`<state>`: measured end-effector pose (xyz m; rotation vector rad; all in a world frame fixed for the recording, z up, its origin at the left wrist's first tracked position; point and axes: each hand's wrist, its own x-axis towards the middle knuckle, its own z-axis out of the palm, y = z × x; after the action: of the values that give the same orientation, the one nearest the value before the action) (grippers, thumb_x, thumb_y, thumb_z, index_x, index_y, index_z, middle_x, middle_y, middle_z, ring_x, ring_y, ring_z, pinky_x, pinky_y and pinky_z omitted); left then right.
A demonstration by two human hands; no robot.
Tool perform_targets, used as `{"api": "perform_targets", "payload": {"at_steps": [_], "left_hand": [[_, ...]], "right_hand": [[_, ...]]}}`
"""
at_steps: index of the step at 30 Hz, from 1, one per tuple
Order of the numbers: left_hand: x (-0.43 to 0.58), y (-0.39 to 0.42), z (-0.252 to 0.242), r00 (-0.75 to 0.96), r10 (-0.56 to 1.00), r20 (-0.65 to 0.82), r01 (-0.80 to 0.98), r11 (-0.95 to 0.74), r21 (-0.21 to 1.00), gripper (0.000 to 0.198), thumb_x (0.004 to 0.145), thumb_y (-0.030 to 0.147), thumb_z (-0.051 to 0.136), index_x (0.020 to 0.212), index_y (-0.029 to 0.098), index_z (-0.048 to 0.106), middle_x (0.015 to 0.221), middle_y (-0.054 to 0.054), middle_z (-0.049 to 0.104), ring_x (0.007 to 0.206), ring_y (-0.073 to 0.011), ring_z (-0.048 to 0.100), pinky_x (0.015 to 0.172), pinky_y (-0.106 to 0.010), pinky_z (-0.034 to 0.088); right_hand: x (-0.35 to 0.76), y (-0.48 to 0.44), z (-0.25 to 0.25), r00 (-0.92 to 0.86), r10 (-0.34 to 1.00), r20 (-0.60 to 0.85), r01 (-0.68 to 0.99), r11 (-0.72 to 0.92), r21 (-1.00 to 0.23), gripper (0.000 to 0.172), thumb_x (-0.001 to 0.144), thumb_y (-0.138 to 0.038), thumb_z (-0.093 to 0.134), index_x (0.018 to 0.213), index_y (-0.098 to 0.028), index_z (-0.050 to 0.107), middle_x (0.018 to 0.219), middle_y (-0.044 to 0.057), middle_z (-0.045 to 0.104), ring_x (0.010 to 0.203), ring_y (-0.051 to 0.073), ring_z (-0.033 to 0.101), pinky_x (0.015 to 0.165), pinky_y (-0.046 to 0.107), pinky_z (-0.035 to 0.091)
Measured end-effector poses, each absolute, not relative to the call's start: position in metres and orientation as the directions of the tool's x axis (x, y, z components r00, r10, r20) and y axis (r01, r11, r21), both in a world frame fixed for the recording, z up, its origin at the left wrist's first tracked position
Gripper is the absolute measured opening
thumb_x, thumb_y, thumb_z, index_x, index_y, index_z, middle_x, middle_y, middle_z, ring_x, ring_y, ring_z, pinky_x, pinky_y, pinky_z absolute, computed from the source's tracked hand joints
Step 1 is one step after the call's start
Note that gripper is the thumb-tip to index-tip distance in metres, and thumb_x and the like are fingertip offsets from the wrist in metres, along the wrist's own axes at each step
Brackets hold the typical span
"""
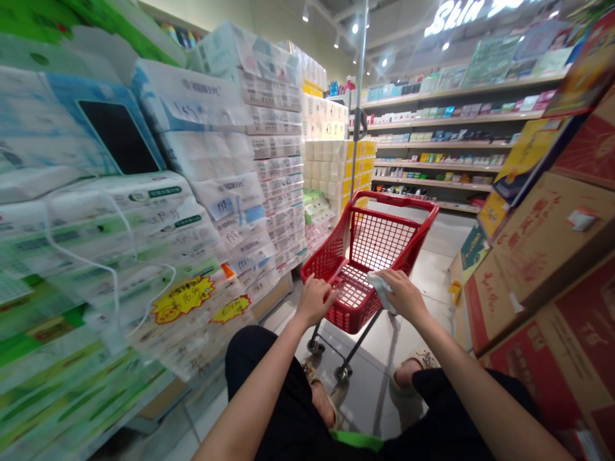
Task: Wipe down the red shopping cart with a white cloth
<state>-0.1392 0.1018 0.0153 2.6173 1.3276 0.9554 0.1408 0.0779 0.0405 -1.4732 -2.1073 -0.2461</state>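
Note:
A red plastic shopping cart (384,221) on dark metal legs and small casters stands right in front of my knees. Its perforated basket holds nothing that I can see. My left hand (314,299) has its fingers curled over the near left part of the basket rim. At the near right side, my right hand (402,293) grips a pale, crumpled cloth (380,288) against the basket. The fingertips under the cloth are partly hidden.
Stacked tissue packs (230,186) with yellow price tags (185,299) line the left. A dark-screened device (118,136) with white cables lies among them. Cardboard boxes (552,237) rise at the right. Beyond a glass door edge (359,96) are product shelves (432,115).

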Motion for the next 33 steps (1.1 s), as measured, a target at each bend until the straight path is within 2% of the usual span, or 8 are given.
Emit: {"api": "perform_targets", "payload": {"at_steps": [3, 7, 9, 13, 16, 21, 29, 33], "left_hand": [[-0.124, 0.087, 0.022, 0.408, 0.741, 0.533, 0.732, -0.614, 0.294, 0.037, 0.096, 0.051, 0.041, 0.086, 0.021, 0.06, 0.094, -0.003, 0.059, 0.101, -0.0203, 0.052, 0.113, -0.046, 0.022], [-0.098, 0.068, 0.023, 0.461, 0.72, 0.519, 0.712, -0.649, 0.267, 0.048, 0.088, 0.065, 0.049, 0.104, 0.021, 0.06, 0.102, -0.007, 0.061, 0.101, -0.0243, 0.054, 0.102, -0.044, 0.035], [-0.093, 0.065, 0.021, 0.471, 0.73, 0.495, 0.735, -0.635, 0.237, 0.05, 0.087, 0.066, 0.049, 0.107, 0.021, 0.06, 0.101, -0.008, 0.063, 0.097, -0.0252, 0.055, 0.095, -0.043, 0.039], [-0.105, 0.073, 0.018, 0.499, 0.754, 0.427, 0.776, -0.609, 0.168, 0.036, 0.096, 0.052, 0.044, 0.1, 0.022, 0.064, 0.089, -0.006, 0.066, 0.087, -0.022, 0.059, 0.082, -0.037, 0.039], [-0.121, 0.083, 0.02, 0.526, 0.746, 0.409, 0.766, -0.624, 0.152, 0.034, 0.098, 0.049, 0.042, 0.097, 0.023, 0.064, 0.084, -0.004, 0.067, 0.083, -0.0198, 0.06, 0.078, -0.035, 0.037], [-0.141, 0.101, 0.022, 0.541, 0.731, 0.416, 0.748, -0.644, 0.158, 0.034, 0.098, 0.047, 0.043, 0.088, 0.023, 0.064, 0.081, -0.004, 0.067, 0.079, -0.0181, 0.059, 0.073, -0.033, 0.036], [-0.156, 0.151, 0.028, 0.52, 0.767, 0.375, 0.758, -0.617, 0.212, 0.036, 0.096, 0.049, 0.044, 0.081, 0.021, 0.062, 0.08, -0.004, 0.067, 0.079, -0.0189, 0.059, 0.078, -0.034, 0.037], [-0.147, 0.186, 0.036, 0.489, 0.813, 0.317, 0.774, -0.572, 0.271, 0.04, 0.09, 0.062, 0.049, 0.091, 0.025, 0.064, 0.085, -0.002, 0.07, 0.081, -0.02, 0.062, 0.092, -0.041, 0.036]], "right_hand": [[0.136, 0.079, 0.042, -0.28, 0.81, 0.515, 0.904, 0.403, -0.143, 0.03, 0.092, -0.029, 0.049, 0.12, -0.03, 0.061, 0.117, 0.003, 0.066, 0.102, 0.022, 0.057, 0.08, 0.033, 0.051], [0.131, 0.081, 0.04, -0.353, 0.777, 0.522, 0.877, 0.469, -0.105, 0.032, 0.092, -0.028, 0.05, 0.123, -0.029, 0.059, 0.12, 0.003, 0.064, 0.104, 0.022, 0.056, 0.085, 0.034, 0.05], [0.126, 0.081, 0.038, -0.374, 0.761, 0.53, 0.867, 0.49, -0.091, 0.036, 0.091, -0.026, 0.051, 0.127, -0.028, 0.057, 0.123, 0.004, 0.063, 0.106, 0.023, 0.056, 0.088, 0.034, 0.05], [0.116, 0.083, 0.037, -0.437, 0.732, 0.524, 0.841, 0.539, -0.052, 0.042, 0.089, -0.022, 0.051, 0.131, -0.029, 0.054, 0.128, 0.003, 0.061, 0.109, 0.023, 0.056, 0.089, 0.034, 0.05], [0.124, 0.093, 0.04, -0.498, 0.701, 0.51, 0.819, 0.574, 0.012, 0.047, 0.089, -0.02, 0.051, 0.134, -0.029, 0.052, 0.132, 0.002, 0.059, 0.11, 0.023, 0.056, 0.091, 0.035, 0.049], [0.18, 0.132, 0.052, -0.43, 0.712, 0.556, 0.878, 0.474, 0.071, 0.054, 0.087, -0.018, 0.048, 0.14, -0.031, 0.048, 0.136, 0.001, 0.057, 0.107, 0.022, 0.058, 0.085, 0.035, 0.052], [0.226, 0.19, 0.071, -0.269, 0.748, 0.607, 0.957, 0.276, 0.083, 0.046, 0.091, -0.025, 0.044, 0.136, -0.031, 0.052, 0.136, 0.0, 0.057, 0.107, 0.025, 0.057, 0.075, 0.037, 0.05], [0.178, 0.198, 0.069, -0.29, 0.781, 0.553, 0.946, 0.321, 0.042, 0.046, 0.09, -0.03, 0.048, 0.136, -0.029, 0.052, 0.133, 0.004, 0.059, 0.099, 0.025, 0.058, 0.074, 0.039, 0.049]]}}
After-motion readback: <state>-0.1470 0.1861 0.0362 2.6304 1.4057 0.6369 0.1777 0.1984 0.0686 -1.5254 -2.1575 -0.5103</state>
